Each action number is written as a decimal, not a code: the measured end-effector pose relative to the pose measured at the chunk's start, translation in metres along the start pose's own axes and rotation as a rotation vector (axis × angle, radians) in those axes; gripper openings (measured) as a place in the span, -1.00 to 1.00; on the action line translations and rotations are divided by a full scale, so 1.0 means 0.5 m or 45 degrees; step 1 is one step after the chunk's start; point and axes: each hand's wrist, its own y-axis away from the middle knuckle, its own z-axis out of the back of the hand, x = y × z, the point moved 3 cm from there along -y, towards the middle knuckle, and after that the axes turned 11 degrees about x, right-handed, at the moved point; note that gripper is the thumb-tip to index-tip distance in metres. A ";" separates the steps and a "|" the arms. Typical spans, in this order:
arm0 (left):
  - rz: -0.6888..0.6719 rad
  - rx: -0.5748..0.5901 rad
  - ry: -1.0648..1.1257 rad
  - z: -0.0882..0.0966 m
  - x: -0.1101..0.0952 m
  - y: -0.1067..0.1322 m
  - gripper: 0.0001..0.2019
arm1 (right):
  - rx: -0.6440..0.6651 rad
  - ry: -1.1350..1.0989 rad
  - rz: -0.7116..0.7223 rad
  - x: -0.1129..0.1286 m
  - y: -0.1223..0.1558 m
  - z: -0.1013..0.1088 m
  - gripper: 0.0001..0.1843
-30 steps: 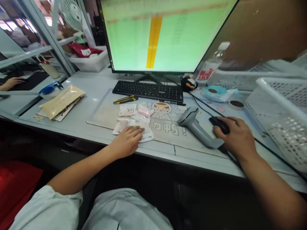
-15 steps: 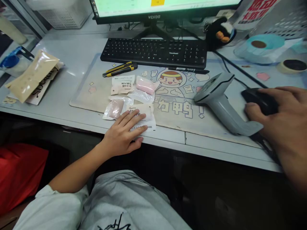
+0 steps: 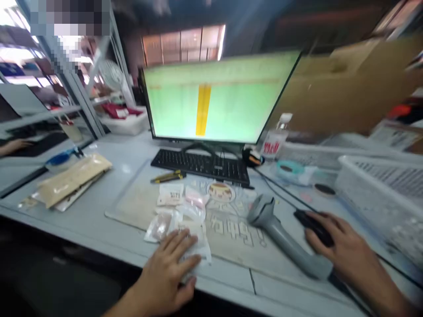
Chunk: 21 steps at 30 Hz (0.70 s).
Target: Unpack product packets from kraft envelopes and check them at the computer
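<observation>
My left hand [image 3: 170, 268] lies flat, fingers stretched, on a small white packet [image 3: 194, 242] at the desk's front edge. Several more small pink and clear packets [image 3: 180, 207] lie just beyond it on the desk mat [image 3: 132, 207]. My right hand [image 3: 346, 251] rests curved over a black mouse [image 3: 313, 224] on the right. A grey handheld barcode scanner [image 3: 284, 242] lies on the mat between my hands, close to the right one.
A black keyboard [image 3: 201, 165] and a monitor [image 3: 214, 101] with a green spreadsheet stand behind. A yellow-black utility knife [image 3: 168, 177], beige pouches [image 3: 71, 180], white baskets [image 3: 380, 193], a water bottle [image 3: 276, 136] and tape rolls [image 3: 292, 169] surround them. Another person's hand [image 3: 13, 145] shows far left.
The view has tilted up from the desk to the monitor. Both hands stay where they were, left on the packet, right on the mouse.
</observation>
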 end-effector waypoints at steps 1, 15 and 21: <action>-0.024 -0.051 -0.020 -0.007 0.005 -0.004 -0.63 | -0.006 -0.040 -0.004 -0.011 -0.010 -0.008 -0.43; -0.099 -0.124 -0.066 -0.057 0.041 -0.009 -0.68 | -0.131 -0.356 -0.083 -0.028 -0.018 -0.016 -0.58; -0.110 -0.069 -0.033 -0.070 0.050 -0.001 -0.64 | -0.033 -0.365 -0.032 -0.036 -0.016 -0.022 -0.50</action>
